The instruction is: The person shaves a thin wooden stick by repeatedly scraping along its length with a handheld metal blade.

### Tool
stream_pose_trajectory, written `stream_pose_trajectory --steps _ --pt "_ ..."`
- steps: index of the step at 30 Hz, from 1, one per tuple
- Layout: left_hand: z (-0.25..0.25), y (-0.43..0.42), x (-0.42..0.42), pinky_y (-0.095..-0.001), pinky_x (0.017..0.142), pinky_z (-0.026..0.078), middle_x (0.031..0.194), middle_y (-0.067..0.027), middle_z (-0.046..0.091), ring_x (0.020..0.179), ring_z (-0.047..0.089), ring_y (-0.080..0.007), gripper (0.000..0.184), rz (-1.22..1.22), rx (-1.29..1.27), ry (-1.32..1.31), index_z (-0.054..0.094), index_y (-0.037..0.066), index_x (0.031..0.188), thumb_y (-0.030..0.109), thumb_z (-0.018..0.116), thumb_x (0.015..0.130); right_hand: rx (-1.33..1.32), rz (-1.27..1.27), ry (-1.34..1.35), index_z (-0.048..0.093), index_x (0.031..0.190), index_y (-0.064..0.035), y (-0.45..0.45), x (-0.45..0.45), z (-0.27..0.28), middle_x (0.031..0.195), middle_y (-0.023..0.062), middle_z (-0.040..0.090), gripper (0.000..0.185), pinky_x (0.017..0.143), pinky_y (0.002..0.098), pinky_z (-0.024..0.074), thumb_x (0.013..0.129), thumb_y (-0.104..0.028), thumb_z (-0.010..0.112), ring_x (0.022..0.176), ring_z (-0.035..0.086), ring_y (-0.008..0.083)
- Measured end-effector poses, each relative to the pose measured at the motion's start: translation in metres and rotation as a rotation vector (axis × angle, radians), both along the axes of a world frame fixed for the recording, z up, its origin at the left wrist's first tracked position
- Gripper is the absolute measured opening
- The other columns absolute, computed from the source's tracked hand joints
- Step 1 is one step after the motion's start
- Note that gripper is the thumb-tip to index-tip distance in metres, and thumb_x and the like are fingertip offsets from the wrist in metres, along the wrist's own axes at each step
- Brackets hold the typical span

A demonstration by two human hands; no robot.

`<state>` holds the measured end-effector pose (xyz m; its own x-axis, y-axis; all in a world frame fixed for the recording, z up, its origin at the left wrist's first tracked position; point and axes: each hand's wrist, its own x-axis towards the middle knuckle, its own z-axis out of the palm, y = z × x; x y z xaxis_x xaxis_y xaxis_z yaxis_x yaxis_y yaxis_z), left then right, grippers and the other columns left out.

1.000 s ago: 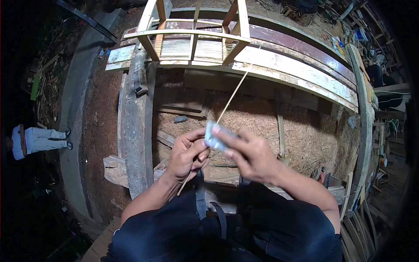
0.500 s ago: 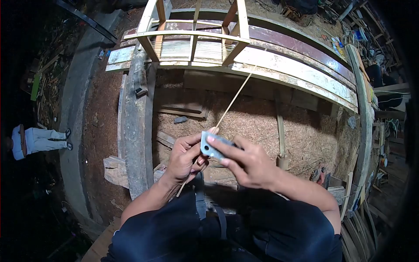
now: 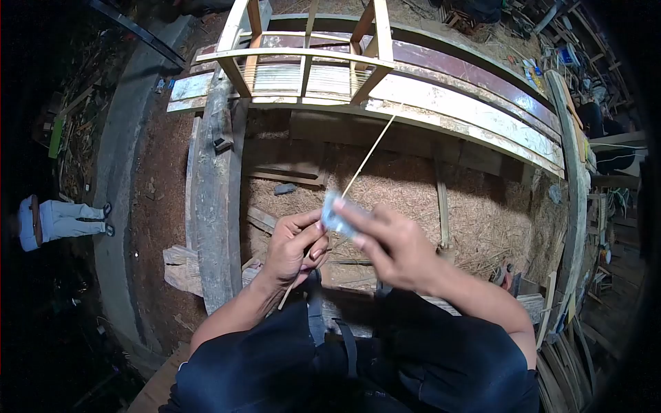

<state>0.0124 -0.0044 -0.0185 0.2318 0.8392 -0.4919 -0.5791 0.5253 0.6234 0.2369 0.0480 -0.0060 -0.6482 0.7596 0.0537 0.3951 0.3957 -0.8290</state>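
Observation:
My left hand [image 3: 290, 249] is closed round a thin pale wooden stick [image 3: 368, 157], whose long upper part slants up and right toward the bench. Its short lower end shows under my left wrist. In my right hand [image 3: 396, 246] is a flat grey metal plate [image 3: 335, 215], blurred by motion, lying against the stick just above my left fingers. The plate's far side is hidden, so I cannot tell how its edge meets the stick.
A wooden frame [image 3: 303, 53] stands on the plank bench [image 3: 475, 117] ahead. Thick beams flank me at left [image 3: 215, 206] and right [image 3: 575, 199]. Shavings [image 3: 406, 206] and a small dark block [image 3: 284, 188] lie on the ground. Another person [image 3: 69, 217] stands far left.
The metal plate has tilted and shifted slightly in my right hand, and its hole no longer shows clearly. The stick's upper end sits a little lower. My left hand has barely moved.

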Motion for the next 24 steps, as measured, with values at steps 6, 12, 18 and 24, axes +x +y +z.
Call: stream_pose_trajectory --steps 6,12,18,24 --pt "0.005 0.001 0.003 -0.0206 0.044 0.028 0.064 -0.0009 0.051 0.047 0.038 -0.0037 0.024 -0.004 0.012 -0.041 0.067 -0.004 0.122 0.007 0.053 0.107 0.064 -0.101 0.018 0.054 0.153 -0.0232 0.016 0.005 -0.012 0.079 0.0143 0.059 0.054 0.064 0.0422 0.0536 0.1 -0.018 0.061 0.064 0.059 0.0252" --pt "0.004 0.001 0.001 -0.0211 0.043 0.028 0.062 -0.0001 0.046 0.045 0.034 -0.0037 0.037 -0.023 0.002 0.019 0.058 0.0 0.144 0.009 0.052 0.108 0.034 -0.114 0.078 0.051 0.155 -0.0283 0.018 0.0 -0.013 0.084 0.017 0.06 0.055 0.062 0.0438 0.0561 0.102 -0.022 0.061 0.064 0.063 0.0285" --pt "-0.005 -0.002 -0.002 -0.0215 0.044 0.028 0.061 0.001 0.045 0.045 0.033 -0.0037 0.039 -0.048 0.024 0.002 0.056 0.001 0.146 0.01 0.051 0.109 0.052 -0.025 -0.054 0.046 0.158 -0.0291 0.001 0.001 0.001 0.085 0.0184 0.06 0.057 0.061 0.0441 0.0552 0.103 -0.022 0.059 0.066 0.065 0.0299" --pt "-0.002 -0.002 -0.001 -0.0216 0.044 0.028 0.061 0.0009 0.046 0.045 0.034 -0.0041 0.039 -0.066 0.019 0.02 0.056 0.001 0.146 0.01 0.05 0.109 -0.001 -0.047 -0.063 0.048 0.156 -0.0286 0.003 0.001 -0.002 0.087 0.0184 0.059 0.053 0.06 0.0464 0.0557 0.104 -0.028 0.058 0.063 0.064 0.032"
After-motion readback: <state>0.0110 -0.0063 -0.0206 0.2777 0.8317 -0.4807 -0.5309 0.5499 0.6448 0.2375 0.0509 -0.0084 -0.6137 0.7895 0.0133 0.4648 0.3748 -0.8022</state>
